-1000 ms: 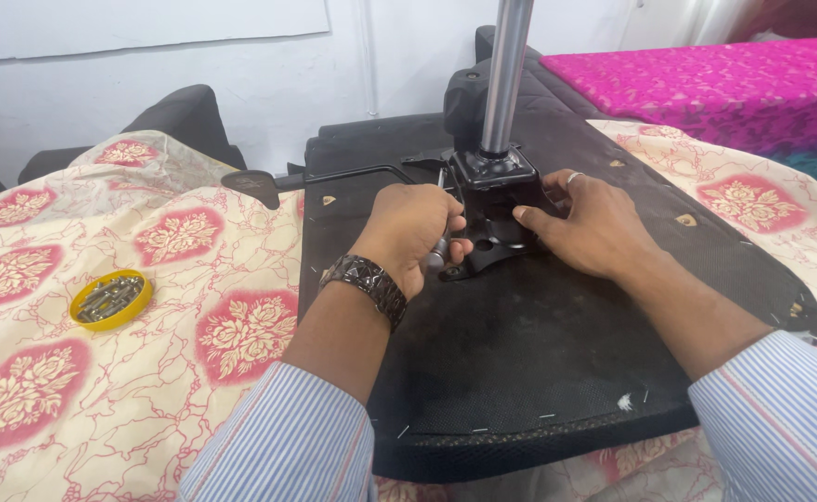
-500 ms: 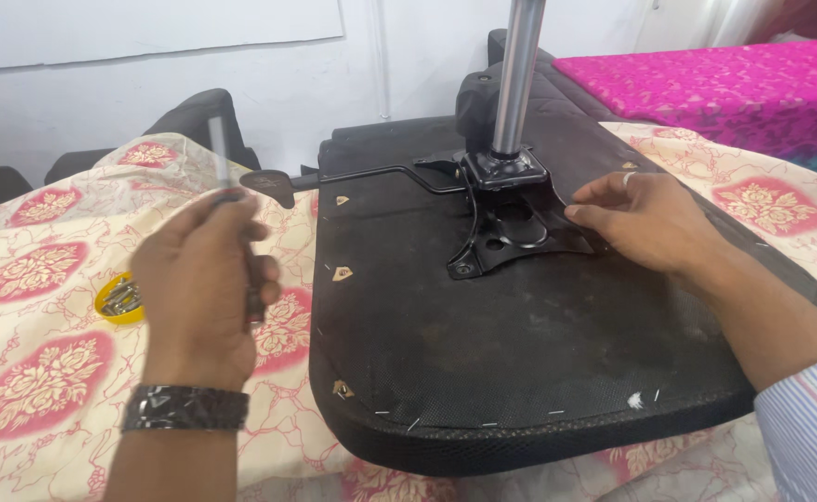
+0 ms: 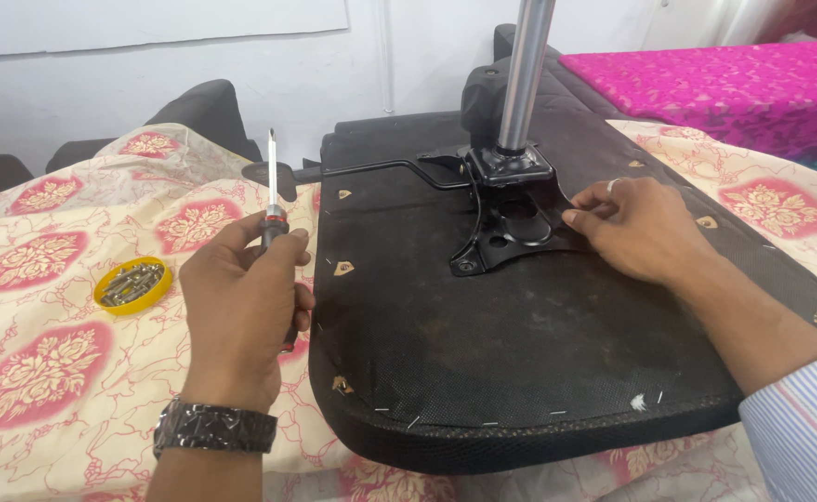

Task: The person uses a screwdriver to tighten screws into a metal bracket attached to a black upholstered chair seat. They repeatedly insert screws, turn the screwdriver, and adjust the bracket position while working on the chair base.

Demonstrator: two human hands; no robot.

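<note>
Floral bedsheet (image 3: 46, 372) under everything, upturned chair seat (image 3: 520, 372) in the middle, my left hand (image 3: 241, 316) gripping a screwdriver (image 3: 273, 200) just left of it, right hand (image 3: 636, 228) flat, fingers loose, on the seat's metal bracket (image 3: 506, 232), yellow lid of screws (image 3: 131, 284) further left.

Left hand (image 3: 241, 311) grips a screwdriver (image 3: 273, 200) by the handle, shaft pointing straight up, held above the floral sheet (image 3: 46, 372) just left of the seat. Dark watch (image 3: 215, 429) on that wrist. Right hand (image 3: 636, 228) rests flat on the upturned black seat base (image 3: 520, 363), fingertips (image 3: 576, 219) touching the edge of the black metal mounting plate (image 3: 501, 237). Chrome column (image 3: 527, 74) rises upright from the plate. Yellow lid (image 3: 131, 284) with screws in it sits on the sheet, well left of the seat. Magenta cloth (image 3: 734, 88) behind right.
</note>
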